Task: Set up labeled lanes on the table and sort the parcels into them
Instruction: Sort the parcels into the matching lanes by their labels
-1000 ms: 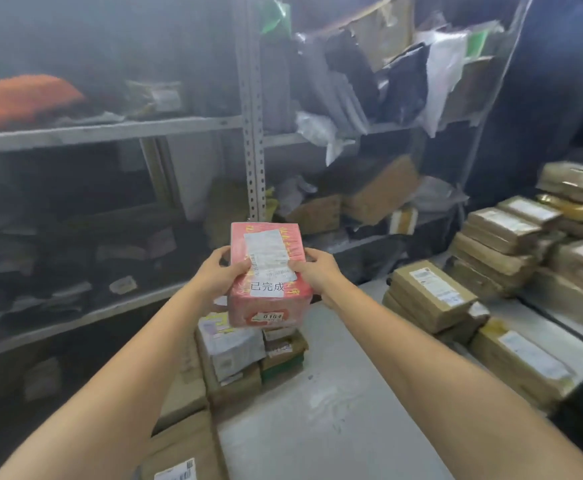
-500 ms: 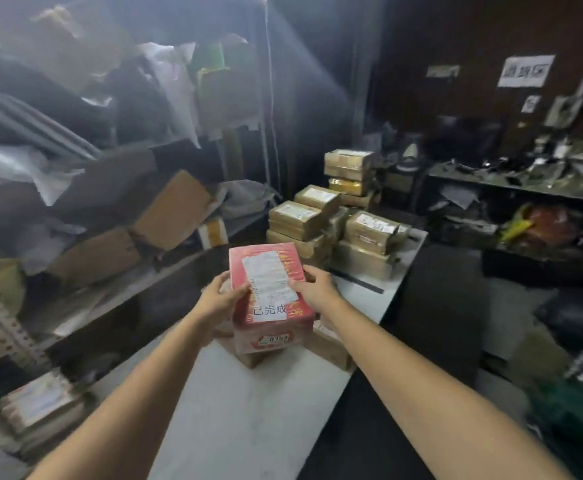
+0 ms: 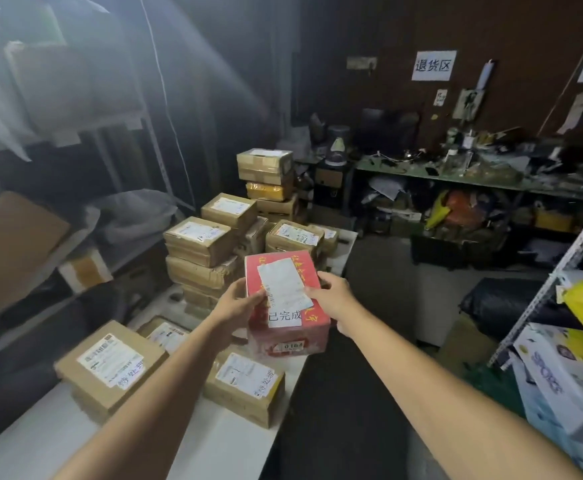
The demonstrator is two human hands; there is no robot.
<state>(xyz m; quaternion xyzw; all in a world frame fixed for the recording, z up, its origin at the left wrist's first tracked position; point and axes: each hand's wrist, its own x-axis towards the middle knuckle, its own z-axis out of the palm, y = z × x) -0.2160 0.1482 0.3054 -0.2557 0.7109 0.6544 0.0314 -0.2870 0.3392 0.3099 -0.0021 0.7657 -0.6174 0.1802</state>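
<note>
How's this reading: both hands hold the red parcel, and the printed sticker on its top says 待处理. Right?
Not quite. In the head view the left hand and right hand do both hold the red parcel, but the printed sticker on its top says 已完成, not 待处理.

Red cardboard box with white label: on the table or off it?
Off: the red box is gripped at its sides by left hand and right hand, above brown cardboard parcels on the white table.

The white flat table (image 3: 224,448) bears brown cardboard parcels with white labels (image 3: 110,370) at the near end and taller stacks (image 3: 198,251) at its far end.
</note>
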